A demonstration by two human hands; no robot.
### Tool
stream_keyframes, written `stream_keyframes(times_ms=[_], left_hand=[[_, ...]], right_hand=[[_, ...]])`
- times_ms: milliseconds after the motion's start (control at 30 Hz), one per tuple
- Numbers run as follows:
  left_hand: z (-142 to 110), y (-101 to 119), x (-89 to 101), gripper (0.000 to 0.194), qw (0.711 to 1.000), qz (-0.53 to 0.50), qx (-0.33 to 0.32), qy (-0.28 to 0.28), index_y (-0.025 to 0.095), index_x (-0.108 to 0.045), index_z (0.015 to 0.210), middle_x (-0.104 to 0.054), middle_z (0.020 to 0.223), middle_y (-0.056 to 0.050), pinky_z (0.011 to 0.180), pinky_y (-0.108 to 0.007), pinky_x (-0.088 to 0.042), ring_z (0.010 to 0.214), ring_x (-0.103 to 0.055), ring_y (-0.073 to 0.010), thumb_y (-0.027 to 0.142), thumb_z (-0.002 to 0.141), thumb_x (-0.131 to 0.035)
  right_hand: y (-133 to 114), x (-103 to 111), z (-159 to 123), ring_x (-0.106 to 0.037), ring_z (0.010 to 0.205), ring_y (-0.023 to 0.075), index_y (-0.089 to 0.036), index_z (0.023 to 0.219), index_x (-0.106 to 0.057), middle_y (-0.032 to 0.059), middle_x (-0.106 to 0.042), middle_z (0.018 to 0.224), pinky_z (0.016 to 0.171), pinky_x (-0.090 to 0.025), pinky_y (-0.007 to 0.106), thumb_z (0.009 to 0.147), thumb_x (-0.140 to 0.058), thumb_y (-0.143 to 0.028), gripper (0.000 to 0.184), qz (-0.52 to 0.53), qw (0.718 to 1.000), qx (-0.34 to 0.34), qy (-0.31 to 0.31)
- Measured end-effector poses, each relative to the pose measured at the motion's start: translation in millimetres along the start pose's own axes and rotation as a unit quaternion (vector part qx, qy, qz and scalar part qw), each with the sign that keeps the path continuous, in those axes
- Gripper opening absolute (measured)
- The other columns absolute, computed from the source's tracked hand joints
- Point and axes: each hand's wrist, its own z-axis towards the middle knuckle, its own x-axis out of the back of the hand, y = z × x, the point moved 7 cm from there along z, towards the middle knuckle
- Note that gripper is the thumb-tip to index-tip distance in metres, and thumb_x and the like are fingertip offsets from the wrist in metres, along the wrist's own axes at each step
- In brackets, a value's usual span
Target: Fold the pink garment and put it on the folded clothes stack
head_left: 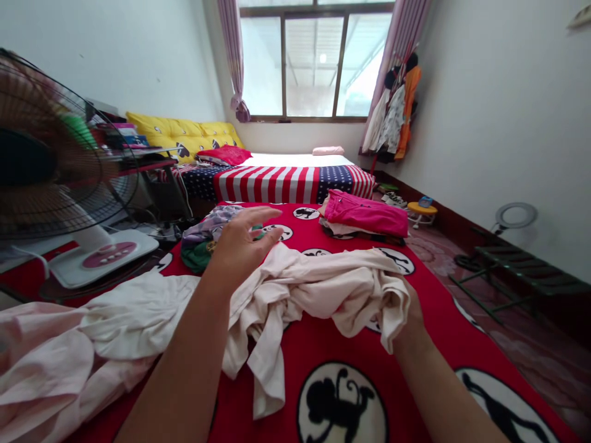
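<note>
A crumpled cream garment (323, 286) stretches across the red bedspread (258, 424), its left end bunched with a strip hanging down. My right hand (412, 314) is at its right end, largely covered by the cloth it grips; the fingers are hidden. Over the garment's left end, my left hand (247, 240) is raised with thumb and fingers apart, holding nothing. To the left lie a white garment (133, 314) and a pale pink garment (41, 363), loosely heaped. The exact kind of the cream garment cannot be made out.
A folded pile with pink clothing on top (364, 212) lies at the far right of the bedspread. Purple and green clothes (210, 227) are heaped at far left. A fan (46, 154) stands left; a green rack-like stool (526, 271) stands on the right-hand floor.
</note>
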Motion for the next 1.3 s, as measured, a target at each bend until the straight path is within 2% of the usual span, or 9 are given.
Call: stream_keyframes(times_ms=[133, 300, 400, 567, 767, 900, 967, 1100, 1300], left_hand=[[-20.5, 15.8, -44.6, 0.031, 0.976, -0.021, 0.04, -0.215, 0.016, -0.074, 0.085, -0.072, 0.077, -0.006, 0.064, -0.027, -0.052, 0.069, -0.068, -0.0196, 0.045, 0.083, -0.062], [-46.2, 7.0, -88.9, 0.032, 0.901, 0.127, 0.005, -0.414, 0.019, -0.075, 0.09, -0.073, 0.085, -0.004, 0.063, -0.025, -0.046, 0.074, -0.065, -0.0192, 0.046, 0.074, -0.069], [-58.5, -12.1, -113.2, 0.039, 0.842, 0.265, -0.019, -0.47, 0.019, -0.073, 0.084, -0.072, 0.084, -0.005, 0.064, -0.027, -0.045, 0.078, -0.065, -0.023, 0.052, 0.063, -0.075], [-68.2, -22.7, -141.8, 0.068, 0.824, 0.387, -0.023, -0.414, 0.014, -0.064, 0.113, -0.068, 0.111, -0.015, 0.083, -0.036, -0.048, 0.104, -0.062, -0.0328, 0.044, 0.054, -0.082], [-54.2, -31.2, -132.6, 0.012, 0.854, 0.389, 0.001, -0.345, 0.015, -0.069, 0.08, -0.071, 0.089, -0.012, 0.069, -0.034, -0.048, 0.086, -0.066, -0.0288, 0.02, 0.074, -0.059], [-23.4, -23.2, -90.5, 0.015, 0.961, 0.113, 0.024, -0.253, 0.017, -0.063, 0.071, -0.065, 0.073, -0.003, 0.065, -0.026, -0.044, 0.072, -0.061, -0.019, 0.03, 0.077, -0.061], [-11.2, -19.3, -65.9, 0.02, 0.977, -0.078, 0.063, -0.187, 0.016, -0.062, 0.075, -0.062, 0.071, 0.0, 0.062, -0.023, -0.043, 0.067, -0.057, -0.0146, 0.036, 0.078, -0.063], [-2.0, -20.2, -34.9, 0.022, 0.926, -0.345, 0.142, -0.062, 0.016, -0.061, 0.076, -0.059, 0.066, 0.002, 0.054, -0.02, -0.041, 0.056, -0.053, -0.0103, 0.036, 0.074, -0.07], [3.0, -40.8, -16.5, 0.024, 0.878, -0.431, 0.195, 0.071, 0.015, -0.063, 0.079, -0.064, 0.068, 0.001, 0.064, -0.026, -0.051, 0.062, -0.062, -0.015, 0.026, 0.062, -0.077]], right_hand=[[4.5, 22.2, -10.4, -0.066, 0.072, 0.024, -0.026, 0.084, -0.069, 0.0004, -0.067, 0.066, 0.063, -0.057, 0.037, 0.067, -0.068, -0.032, 0.018, -0.009, 0.997, 0.029, 0.073], [-4.8, 34.1, -4.5, -0.065, 0.096, 0.0258, -0.027, 0.093, -0.068, 0.0042, -0.072, 0.095, 0.081, -0.057, 0.042, 0.07, -0.064, -0.034, 0.025, 0.016, 0.994, 0.059, 0.092], [-13.2, 30.6, 8.5, -0.065, 0.102, 0.0248, -0.026, 0.096, -0.067, 0.0044, -0.072, 0.098, 0.085, -0.056, 0.041, 0.073, -0.059, -0.034, 0.026, 0.061, 0.994, 0.046, 0.08], [-15.0, 19.3, 15.4, -0.067, 0.099, 0.0203, -0.023, 0.1, -0.066, 0.0025, -0.073, 0.094, 0.093, -0.054, 0.036, 0.073, -0.056, -0.027, 0.029, 0.218, 0.974, -0.011, 0.06], [-18.5, 13.3, 8.8, -0.069, 0.096, 0.0226, -0.022, 0.101, -0.067, 0.0029, -0.074, 0.095, 0.099, -0.049, 0.044, 0.07, -0.058, -0.022, 0.032, 0.203, 0.978, -0.031, 0.043], [-26.9, 20.1, 11.4, -0.069, 0.095, 0.0194, -0.021, 0.103, -0.067, 0.0019, -0.074, 0.097, 0.098, -0.05, 0.039, 0.071, -0.057, -0.019, 0.033, 0.206, 0.976, -0.015, 0.075], [-26.5, 28.2, 12.9, -0.07, 0.086, 0.0171, -0.02, 0.1, -0.068, 0.0008, -0.075, 0.091, 0.096, -0.052, 0.035, 0.072, -0.058, -0.019, 0.03, 0.207, 0.971, -0.018, 0.121], [-19.8, 30.3, 15.5, -0.071, 0.082, 0.0206, -0.02, 0.095, -0.069, 0.001, -0.074, 0.083, 0.089, -0.055, 0.04, 0.072, -0.06, -0.027, 0.026, 0.196, 0.973, -0.027, 0.121], [-2.2, 23.0, 17.1, -0.07, 0.076, 0.0208, -0.019, 0.1, -0.067, 0.0011, -0.073, 0.082, 0.074, -0.059, 0.035, 0.066, -0.075, -0.024, 0.035, 0.108, 0.99, -0.068, 0.064]])
